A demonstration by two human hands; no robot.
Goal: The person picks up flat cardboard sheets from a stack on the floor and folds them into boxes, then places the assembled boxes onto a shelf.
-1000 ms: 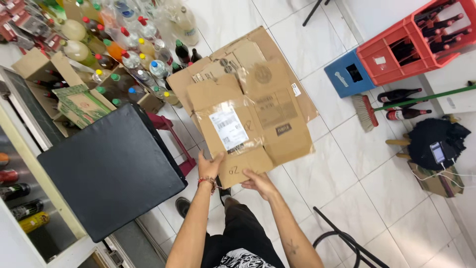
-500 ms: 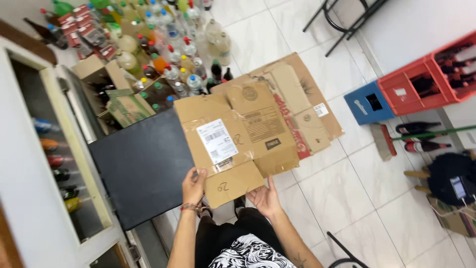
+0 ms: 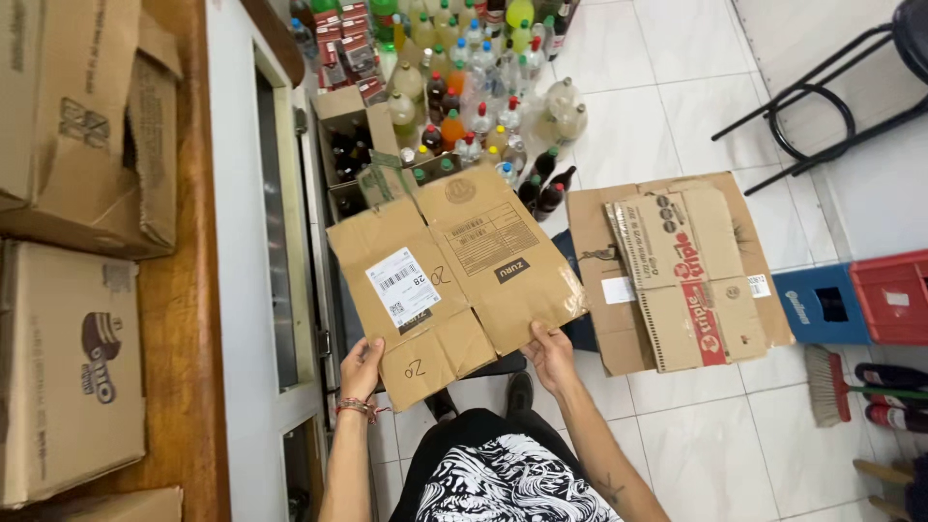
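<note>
I hold a flattened brown cardboard box (image 3: pixel 454 275) up in front of me with both hands. It has a white shipping label on its left panel and handwritten marks. My left hand (image 3: pixel 361 369) grips its lower left flap. My right hand (image 3: pixel 552 355) grips its lower right edge. The held cardboard is off the floor and apart from the pile of flattened cardboard boxes (image 3: pixel 677 271) lying on the white tiles to the right. My black printed shirt (image 3: pixel 503 478) and a shoe (image 3: pixel 519 393) show below.
Many drink bottles (image 3: pixel 464 87) crowd the floor ahead. A wooden counter (image 3: pixel 179 242) with cardboard boxes (image 3: pixel 68 367) runs along the left. A blue crate (image 3: pixel 820 304), red crate (image 3: pixel 894 295), broom (image 3: pixel 851 387) and a black stool frame (image 3: pixel 822 106) stand at right.
I have lifted the top flattened box off the pile and swung it left, toward the counter. The view has turned left, so the pile now lies to the right.
</note>
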